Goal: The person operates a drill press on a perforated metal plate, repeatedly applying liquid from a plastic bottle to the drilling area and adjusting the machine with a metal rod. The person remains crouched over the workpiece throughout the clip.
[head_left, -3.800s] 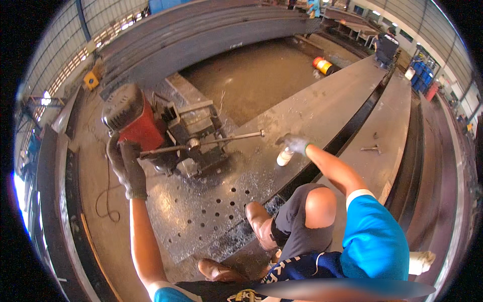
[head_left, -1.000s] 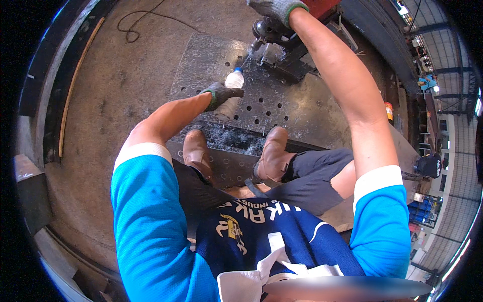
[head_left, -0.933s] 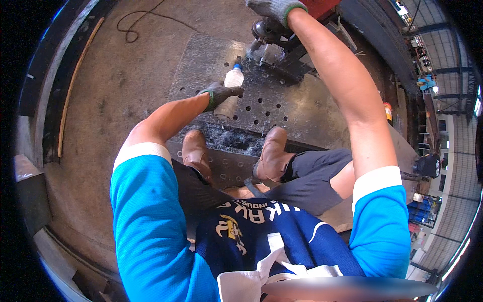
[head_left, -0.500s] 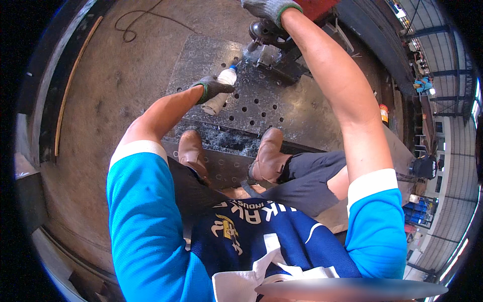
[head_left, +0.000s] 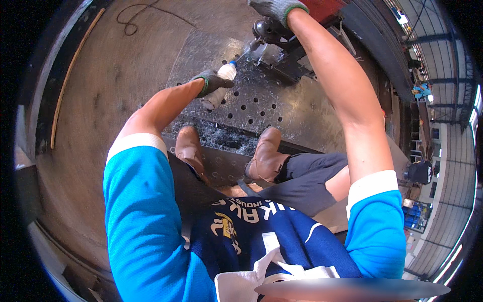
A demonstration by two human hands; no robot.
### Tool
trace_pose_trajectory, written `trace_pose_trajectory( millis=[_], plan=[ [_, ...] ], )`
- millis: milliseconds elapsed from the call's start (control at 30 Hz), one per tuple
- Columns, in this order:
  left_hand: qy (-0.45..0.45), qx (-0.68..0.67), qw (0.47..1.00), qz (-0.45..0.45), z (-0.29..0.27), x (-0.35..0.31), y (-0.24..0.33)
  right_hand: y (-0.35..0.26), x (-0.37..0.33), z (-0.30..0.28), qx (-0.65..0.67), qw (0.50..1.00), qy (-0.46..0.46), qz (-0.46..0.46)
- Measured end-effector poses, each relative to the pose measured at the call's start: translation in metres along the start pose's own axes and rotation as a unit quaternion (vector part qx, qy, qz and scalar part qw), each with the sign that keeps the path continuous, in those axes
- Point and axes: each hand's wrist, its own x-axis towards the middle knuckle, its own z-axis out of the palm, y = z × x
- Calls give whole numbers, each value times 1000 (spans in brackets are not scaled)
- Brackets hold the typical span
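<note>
A gloved hand, my left hand (head_left: 214, 83), is closed round a plastic squeeze bottle (head_left: 227, 71) of whitish liquid with a blue cap. The bottle tilts, its cap toward the tip of a drilling machine (head_left: 271, 31), and a thin streak runs between them. Beneath both lies a steel plate (head_left: 241, 93) with rows of round holes. My right hand (head_left: 279, 9), in a grey glove with a green cuff, is at the top edge, above the machine's dark round hub. Its fingers look curled, but what they grip is hidden.
My brown boots (head_left: 266, 153) stand by metal shavings (head_left: 229, 138) along the plate's near edge. A dark cable (head_left: 132, 25) loops on the floor at far left. Long steel beams (head_left: 365, 38) lie at right, with a person in blue (head_left: 421, 90) farther off.
The view has shifted slightly. The bottle in my left hand stays tilted toward the drilling machine, and the streak at its cap shows more clearly. My right hand keeps its place above the machine.
</note>
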Motion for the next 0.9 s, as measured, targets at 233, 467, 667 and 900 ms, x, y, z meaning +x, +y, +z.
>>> trace_pose_trajectory(
  millis=[233, 467, 667, 900],
  plan=[
    [20, 1, 1000, 9, 1, -9, 2, 10, -7, -8, -140, 986, -52, -69],
    [38, 14, 999, 10, -6, -7, 8, 7, -6, -7, 62, 997, -39, -19],
    [18, 79, 997, -15, -17, -6, 10, 11, -2, -12, 167, 981, -96, -19],
    [32, 128, 991, -10, -24, -5, 5, 2, -7, -3, 63, 997, -48, -23]
  ],
)
